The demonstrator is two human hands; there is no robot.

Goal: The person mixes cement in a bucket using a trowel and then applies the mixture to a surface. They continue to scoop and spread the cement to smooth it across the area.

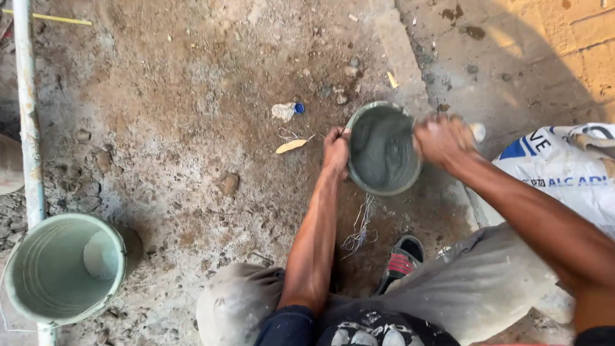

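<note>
- Left hand (336, 150): I see it closed over the left rim of the small round bowl (383, 148), fingers curled on the edge.
- Right hand (442, 138): it sits at the bowl's right rim, blurred; I cannot tell whether it grips the rim or something in the mix.
- Bowl: it stands on the dirt floor (179, 96) between my two hands, just ahead of the knees, filled with wet grey mortar (378, 154).
- Sandal (400, 259): black with red straps, just below the bowl, between the grey trouser legs.
- White sack (564, 170): lying to the right, beside my right forearm.
- Pale green bucket (64, 266): well apart at lower left, next to a white pipe (27, 109).
- Blue bottle cap (299, 108) and yellow leaf (291, 146): on the floor, left of the bowl.
</note>
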